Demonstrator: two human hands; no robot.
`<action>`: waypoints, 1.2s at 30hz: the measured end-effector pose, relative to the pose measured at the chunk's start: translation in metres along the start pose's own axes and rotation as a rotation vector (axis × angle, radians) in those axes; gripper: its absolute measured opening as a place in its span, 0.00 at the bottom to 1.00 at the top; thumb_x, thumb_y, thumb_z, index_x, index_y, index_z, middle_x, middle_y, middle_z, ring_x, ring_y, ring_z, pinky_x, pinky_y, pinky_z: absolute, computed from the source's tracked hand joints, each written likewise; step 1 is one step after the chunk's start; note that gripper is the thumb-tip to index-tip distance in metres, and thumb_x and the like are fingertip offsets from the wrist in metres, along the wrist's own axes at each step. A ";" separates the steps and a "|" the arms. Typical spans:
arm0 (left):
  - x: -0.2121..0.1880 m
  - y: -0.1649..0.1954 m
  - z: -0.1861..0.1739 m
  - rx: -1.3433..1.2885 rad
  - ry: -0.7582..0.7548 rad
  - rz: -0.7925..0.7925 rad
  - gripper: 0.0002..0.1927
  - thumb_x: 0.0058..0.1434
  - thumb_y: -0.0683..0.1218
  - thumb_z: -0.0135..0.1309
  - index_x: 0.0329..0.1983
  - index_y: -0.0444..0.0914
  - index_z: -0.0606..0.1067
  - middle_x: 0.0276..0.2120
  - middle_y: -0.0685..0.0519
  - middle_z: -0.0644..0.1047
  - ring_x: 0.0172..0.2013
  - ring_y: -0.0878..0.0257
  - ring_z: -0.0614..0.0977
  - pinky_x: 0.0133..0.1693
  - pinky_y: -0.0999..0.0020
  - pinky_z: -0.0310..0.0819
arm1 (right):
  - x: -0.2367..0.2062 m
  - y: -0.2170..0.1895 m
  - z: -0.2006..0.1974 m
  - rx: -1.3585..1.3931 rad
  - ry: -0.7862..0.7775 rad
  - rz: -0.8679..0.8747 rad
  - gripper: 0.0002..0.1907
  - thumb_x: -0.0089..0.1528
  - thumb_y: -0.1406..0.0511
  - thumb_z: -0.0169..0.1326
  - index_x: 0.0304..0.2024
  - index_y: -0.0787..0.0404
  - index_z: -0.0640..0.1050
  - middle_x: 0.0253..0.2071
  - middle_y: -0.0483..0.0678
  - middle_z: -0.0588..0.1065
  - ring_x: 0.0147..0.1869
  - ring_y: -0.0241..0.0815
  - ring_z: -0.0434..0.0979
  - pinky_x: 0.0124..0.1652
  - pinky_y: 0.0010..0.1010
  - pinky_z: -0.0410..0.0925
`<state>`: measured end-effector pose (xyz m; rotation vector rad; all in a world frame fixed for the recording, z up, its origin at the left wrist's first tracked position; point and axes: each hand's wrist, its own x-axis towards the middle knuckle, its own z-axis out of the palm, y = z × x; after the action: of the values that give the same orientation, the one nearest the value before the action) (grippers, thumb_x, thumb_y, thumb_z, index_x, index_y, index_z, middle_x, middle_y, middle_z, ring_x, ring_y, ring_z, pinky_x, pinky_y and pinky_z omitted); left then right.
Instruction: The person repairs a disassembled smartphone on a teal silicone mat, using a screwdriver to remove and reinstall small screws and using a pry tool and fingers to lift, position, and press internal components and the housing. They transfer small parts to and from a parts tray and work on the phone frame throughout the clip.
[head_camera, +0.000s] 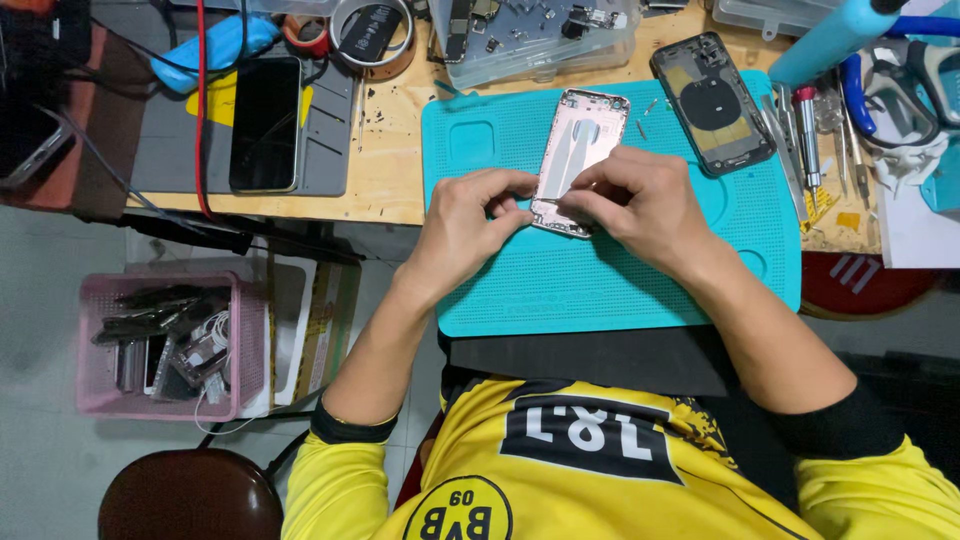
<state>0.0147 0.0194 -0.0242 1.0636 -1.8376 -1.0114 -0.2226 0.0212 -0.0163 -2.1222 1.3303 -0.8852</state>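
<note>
Hands: left hand (470, 222) and right hand (630, 205) pinch the phone housing's near end.
Phone housing (580, 150): pinkish empty shell, inside up.
Axis: long, tilted toward upper right of frame.

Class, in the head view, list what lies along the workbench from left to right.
Black phone → tape rolls → pink phone housing under both hands → dark open phone back → screwdrivers → blue-handled pliers.

The head camera looks steeply down, close over the teal mat (620, 285) at the bench edge.
</note>
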 end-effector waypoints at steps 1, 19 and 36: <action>0.000 0.000 0.001 0.008 0.001 0.007 0.18 0.55 0.36 0.63 0.50 0.35 0.81 0.33 0.49 0.81 0.29 0.68 0.79 0.34 0.73 0.76 | 0.000 0.000 -0.001 -0.007 -0.003 -0.013 0.10 0.58 0.66 0.70 0.40 0.62 0.83 0.32 0.47 0.76 0.31 0.37 0.77 0.31 0.28 0.68; 0.000 -0.001 0.001 0.008 0.007 0.024 0.17 0.55 0.36 0.64 0.49 0.35 0.81 0.33 0.50 0.81 0.29 0.69 0.79 0.34 0.73 0.76 | 0.000 -0.001 0.002 -0.005 0.015 -0.055 0.11 0.57 0.67 0.70 0.39 0.64 0.83 0.32 0.47 0.76 0.30 0.36 0.76 0.31 0.28 0.68; 0.000 0.001 0.000 0.033 0.011 -0.004 0.16 0.55 0.37 0.64 0.48 0.35 0.81 0.33 0.50 0.81 0.29 0.68 0.80 0.34 0.73 0.76 | 0.002 -0.001 0.000 0.026 -0.031 -0.020 0.17 0.51 0.66 0.72 0.41 0.64 0.83 0.32 0.48 0.74 0.29 0.37 0.75 0.30 0.28 0.68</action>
<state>0.0144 0.0196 -0.0229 1.0909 -1.8504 -0.9786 -0.2213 0.0202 -0.0148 -2.1238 1.2778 -0.8694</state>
